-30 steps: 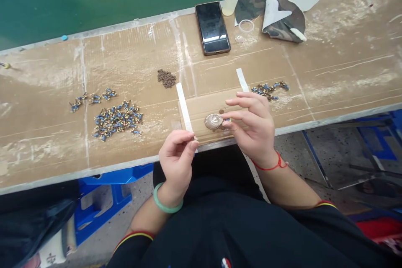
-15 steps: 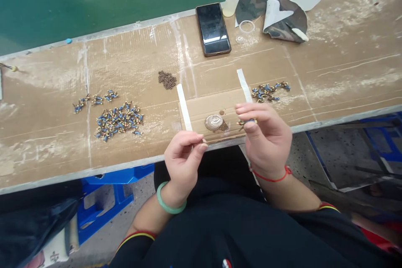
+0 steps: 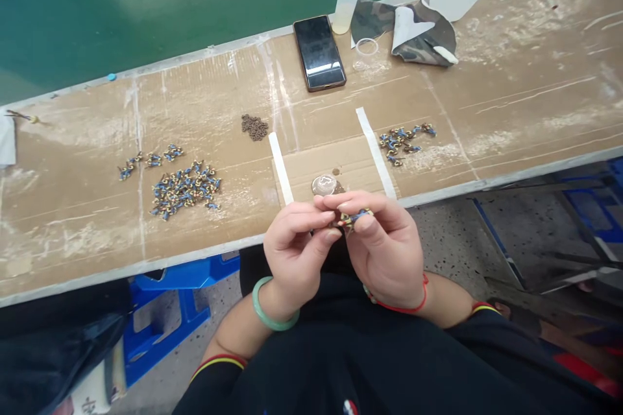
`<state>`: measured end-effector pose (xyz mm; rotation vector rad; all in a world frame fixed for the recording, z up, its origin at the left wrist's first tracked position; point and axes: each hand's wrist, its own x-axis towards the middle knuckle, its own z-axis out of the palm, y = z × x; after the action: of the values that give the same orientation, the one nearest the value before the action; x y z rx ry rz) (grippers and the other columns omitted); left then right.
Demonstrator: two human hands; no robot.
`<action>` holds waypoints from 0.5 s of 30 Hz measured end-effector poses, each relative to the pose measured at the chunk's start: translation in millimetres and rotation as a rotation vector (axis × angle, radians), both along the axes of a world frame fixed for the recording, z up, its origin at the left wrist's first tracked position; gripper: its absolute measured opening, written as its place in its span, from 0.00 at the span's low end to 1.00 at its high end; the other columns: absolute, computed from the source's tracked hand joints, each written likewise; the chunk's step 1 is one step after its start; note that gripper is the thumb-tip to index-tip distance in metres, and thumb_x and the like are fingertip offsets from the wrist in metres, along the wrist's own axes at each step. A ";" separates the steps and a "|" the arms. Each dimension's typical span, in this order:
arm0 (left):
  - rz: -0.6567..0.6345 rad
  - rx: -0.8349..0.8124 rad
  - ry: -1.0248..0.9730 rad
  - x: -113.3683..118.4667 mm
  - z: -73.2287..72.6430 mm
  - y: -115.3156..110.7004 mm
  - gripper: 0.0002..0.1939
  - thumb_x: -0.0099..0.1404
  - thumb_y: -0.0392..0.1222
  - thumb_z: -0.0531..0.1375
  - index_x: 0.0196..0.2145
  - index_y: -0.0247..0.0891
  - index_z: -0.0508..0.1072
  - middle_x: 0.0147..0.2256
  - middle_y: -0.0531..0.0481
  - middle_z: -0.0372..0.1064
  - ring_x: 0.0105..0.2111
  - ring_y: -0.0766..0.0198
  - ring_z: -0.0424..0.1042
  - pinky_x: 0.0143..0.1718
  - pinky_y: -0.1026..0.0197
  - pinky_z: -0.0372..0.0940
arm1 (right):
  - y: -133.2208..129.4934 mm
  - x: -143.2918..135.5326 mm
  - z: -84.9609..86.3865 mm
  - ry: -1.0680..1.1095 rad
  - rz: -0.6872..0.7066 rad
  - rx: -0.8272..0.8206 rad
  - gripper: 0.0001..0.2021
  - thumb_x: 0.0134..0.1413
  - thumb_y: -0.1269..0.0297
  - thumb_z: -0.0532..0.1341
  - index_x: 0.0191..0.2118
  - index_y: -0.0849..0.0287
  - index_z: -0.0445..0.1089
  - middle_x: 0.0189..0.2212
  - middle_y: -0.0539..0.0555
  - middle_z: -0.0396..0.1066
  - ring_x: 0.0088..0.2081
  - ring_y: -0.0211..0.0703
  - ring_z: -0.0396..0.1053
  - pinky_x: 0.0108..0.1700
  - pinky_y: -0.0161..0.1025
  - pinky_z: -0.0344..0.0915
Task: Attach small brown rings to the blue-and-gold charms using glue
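My right hand (image 3: 387, 243) pinches a small blue-and-yellow figure (image 3: 359, 215) between thumb and fingers. Against it, the fingertips of my left hand (image 3: 296, 240) are pressed together; whatever they grip is tiny and mostly hidden. Both hands meet above the front edge of the table. Just behind the fingers a clear, glossy puddle (image 3: 325, 185) sits on a cardboard piece (image 3: 311, 162). Similar blue-and-yellow figures lie in a large pile (image 3: 185, 188) at left and a smaller pile (image 3: 399, 141) at right. A heap of small brown pieces (image 3: 254, 128) lies behind the cardboard.
White tape strips (image 3: 281, 168) hold down the cardboard's sides. Farther back are a phone (image 3: 319, 55), a squeeze bottle (image 3: 347, 3), a clear ring (image 3: 366, 47) and a crumpled camouflage cloth (image 3: 423, 42). A blue stool (image 3: 182, 288) stands below the table at left.
My hands have come together in front of the puddle. The right hand moved left and toward me with the figure, and the left hand moved right to meet it.
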<state>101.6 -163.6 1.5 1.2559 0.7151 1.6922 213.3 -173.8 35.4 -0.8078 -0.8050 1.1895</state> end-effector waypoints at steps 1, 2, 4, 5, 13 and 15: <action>0.001 -0.001 -0.003 -0.7 -0.2 -0.5 0.10 0.75 0.41 0.73 0.52 0.52 0.88 0.41 0.53 0.85 0.41 0.67 0.84 0.45 0.67 0.78 | -0.6 -0.9 -0.1 -0.006 -0.003 0.013 0.04 0.66 0.52 0.76 0.43 0.40 0.88 0.44 0.46 0.89 0.46 0.45 0.88 0.51 0.43 0.85; 0.003 0.000 -0.002 -1.3 -0.5 -0.8 0.10 0.75 0.41 0.73 0.52 0.52 0.88 0.41 0.53 0.85 0.41 0.67 0.84 0.45 0.67 0.79 | -1.2 -1.4 -0.6 -0.012 -0.006 0.022 0.03 0.66 0.52 0.76 0.43 0.40 0.88 0.44 0.46 0.89 0.47 0.45 0.88 0.52 0.43 0.85; 0.007 0.005 0.003 -1.9 -0.7 -1.1 0.11 0.74 0.40 0.73 0.52 0.52 0.88 0.41 0.53 0.85 0.41 0.68 0.84 0.45 0.67 0.78 | -2.5 -1.2 -2.0 -0.025 -0.008 0.034 0.03 0.68 0.53 0.75 0.44 0.40 0.88 0.45 0.46 0.89 0.47 0.43 0.88 0.53 0.42 0.85; 0.010 0.010 0.006 -2.0 -0.6 -1.1 0.11 0.74 0.40 0.73 0.52 0.52 0.88 0.41 0.54 0.85 0.41 0.68 0.84 0.45 0.68 0.78 | -3.1 -0.7 -2.5 -0.032 -0.009 0.038 0.03 0.68 0.53 0.75 0.45 0.40 0.88 0.45 0.46 0.89 0.48 0.43 0.88 0.53 0.41 0.85; 0.057 0.063 0.060 -1.7 0.6 -2.7 0.11 0.74 0.39 0.73 0.52 0.52 0.88 0.40 0.53 0.84 0.40 0.67 0.84 0.44 0.66 0.78 | -5.6 1.1 -3.0 -0.061 -0.013 0.047 0.03 0.68 0.54 0.75 0.45 0.42 0.87 0.45 0.48 0.89 0.48 0.45 0.88 0.53 0.44 0.86; 0.072 0.059 0.080 -2.1 -0.3 -4.1 0.11 0.74 0.39 0.73 0.52 0.52 0.88 0.40 0.53 0.84 0.40 0.66 0.84 0.43 0.66 0.78 | -6.1 0.7 -3.5 -0.067 -0.016 0.054 0.03 0.68 0.55 0.75 0.45 0.42 0.87 0.45 0.48 0.89 0.48 0.45 0.88 0.53 0.44 0.86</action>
<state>99.5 -167.7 1.2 1.3599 0.7707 1.7409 214.0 -180.0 31.9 -0.8119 -0.8801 1.1265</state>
